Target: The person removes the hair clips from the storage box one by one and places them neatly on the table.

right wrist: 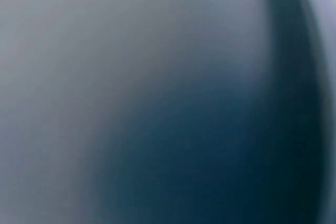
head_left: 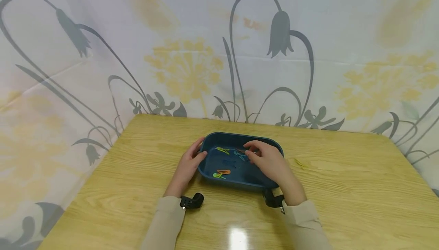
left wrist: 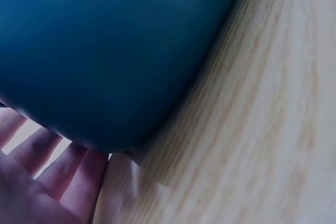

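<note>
A dark blue tray (head_left: pixel 240 184) stands on the table with several small snap hair clips in it. My left hand (head_left: pixel 186 166) holds its left rim, thumb over the edge and fingers along the outer wall; the left wrist view shows these fingers (left wrist: pixel 71 179) against the wall. Inside the tray, my right hand (head_left: pixel 269 162) has bent fingers beside a blue clip (head_left: pixel 239 155) and a thin brownish one (head_left: pixel 241 151). Whether it pinches the brownish clip is unclear. A yellow-green clip (head_left: pixel 223 150), an orange clip (head_left: pixel 223 172) and a green clip (head_left: pixel 218 175) lie to the left.
A yellow clip (head_left: pixel 300 163) lies on the wooden table (head_left: pixel 360 189) to the right of the tray. Behind the table hangs a flower-patterned cloth (head_left: pixel 192 71). Blur fills the right wrist view, where the tray's wall (right wrist: pixel 296 103) shows.
</note>
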### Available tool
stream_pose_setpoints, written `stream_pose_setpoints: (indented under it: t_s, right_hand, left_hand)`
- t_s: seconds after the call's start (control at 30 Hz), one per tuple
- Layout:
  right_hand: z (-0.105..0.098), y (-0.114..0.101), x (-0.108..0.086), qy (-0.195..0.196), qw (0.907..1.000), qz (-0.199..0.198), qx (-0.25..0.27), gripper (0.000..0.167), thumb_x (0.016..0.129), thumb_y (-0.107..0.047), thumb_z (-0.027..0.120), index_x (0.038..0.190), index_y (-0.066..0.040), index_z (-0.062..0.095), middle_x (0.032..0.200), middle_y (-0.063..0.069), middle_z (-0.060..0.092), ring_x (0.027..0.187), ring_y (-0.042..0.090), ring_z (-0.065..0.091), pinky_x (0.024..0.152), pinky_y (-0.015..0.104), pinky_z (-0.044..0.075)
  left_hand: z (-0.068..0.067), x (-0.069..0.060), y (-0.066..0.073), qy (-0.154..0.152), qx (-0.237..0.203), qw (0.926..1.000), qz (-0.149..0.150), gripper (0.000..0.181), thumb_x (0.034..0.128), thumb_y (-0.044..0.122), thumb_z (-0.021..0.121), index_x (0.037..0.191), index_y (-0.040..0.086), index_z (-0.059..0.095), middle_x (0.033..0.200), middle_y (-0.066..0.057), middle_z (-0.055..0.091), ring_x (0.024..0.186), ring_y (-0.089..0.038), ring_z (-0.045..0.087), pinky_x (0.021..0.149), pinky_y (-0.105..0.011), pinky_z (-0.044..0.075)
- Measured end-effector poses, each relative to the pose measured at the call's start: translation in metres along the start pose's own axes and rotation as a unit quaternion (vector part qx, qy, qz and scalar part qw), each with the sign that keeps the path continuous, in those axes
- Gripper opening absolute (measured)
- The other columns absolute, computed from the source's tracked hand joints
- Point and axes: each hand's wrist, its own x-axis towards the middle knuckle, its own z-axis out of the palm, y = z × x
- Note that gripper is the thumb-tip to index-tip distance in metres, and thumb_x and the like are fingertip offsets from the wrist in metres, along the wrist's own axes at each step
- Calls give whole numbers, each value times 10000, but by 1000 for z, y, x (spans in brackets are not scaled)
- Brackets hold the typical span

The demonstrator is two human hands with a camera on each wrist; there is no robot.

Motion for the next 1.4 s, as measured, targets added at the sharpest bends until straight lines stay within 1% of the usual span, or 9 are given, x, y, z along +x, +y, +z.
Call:
stream_pose_setpoints:
  t_s: [0.13,0.27,0.4,0.53,0.73,0.97,1.1,1.27,1.4]
  right_hand:
    - [7,-4,-1,-34,9999,-59,-101,226,899,-242,532,1112,-186,582,879,-36,582,678,111,530,589,291,422]
    - [15,-7,-1,-62,9998,-90,-153,227,884,-240,557,1103,-192,595,919,-87,572,725,68,522,616,272,431]
    - [22,-11,-2,-63,9997,-81,-203,229,874,-248,573,1094,-193,604,919,-99,572,754,57,522,623,265,430]
    - [29,-15,0,-130,9995,-51,-286,228,869,-261,579,1081,-183,613,889,-92,555,723,73,498,611,267,417]
    - [41,-20,6,-450,9980,-161,-405,247,874,-257,569,1089,-142,615,911,-69,551,775,78,527,656,278,436]
    - [47,-16,5,-980,9937,-312,-442,255,891,-168,540,1132,-102,592,1037,19,585,904,154,556,745,331,451]
    - [49,-17,6,-1156,9911,-433,-489,266,898,-196,529,1139,-102,591,1003,1,599,878,139,560,737,325,450]
    - [54,-22,10,-1289,9893,-454,-504,282,896,-255,533,1130,-113,598,950,-42,608,834,102,566,728,305,455]
    - [59,-24,13,-1462,9870,-455,-489,294,896,-261,530,1139,-109,595,964,-35,611,846,108,567,740,307,454]
  left_hand:
    - [0,1,-1,18,30,10000,-56,465,899,243,527,1344,277,399,1343,-14,406,1222,-192,372,995,-422,290]
    - [1,1,-1,7,52,10000,-54,470,899,238,526,1350,263,395,1350,-29,402,1227,-204,367,990,-425,297]
    - [-1,1,1,-9,83,10000,-24,464,904,234,520,1349,265,393,1351,-31,399,1224,-208,368,985,-423,305]
    - [-3,-1,2,-29,93,9999,-73,455,906,243,516,1342,288,393,1347,-14,398,1224,-196,364,990,-416,299]
    - [-4,1,4,-11,152,9999,-35,451,904,261,516,1336,308,393,1352,-23,391,1238,-210,349,997,-424,286]
    - [-2,1,4,-64,192,9998,-38,452,904,262,520,1335,307,393,1351,-21,389,1239,-201,347,999,-411,285]
    - [-1,1,4,-50,139,9999,-26,444,905,243,518,1326,318,400,1342,-30,399,1229,-203,358,990,-417,297]
    - [0,0,3,-64,92,9999,46,443,908,208,511,1326,305,403,1342,-52,404,1232,-218,357,987,-430,297]
    - [0,-1,2,-122,57,9999,40,447,911,197,505,1334,294,397,1349,-48,395,1236,-217,350,990,-430,293]
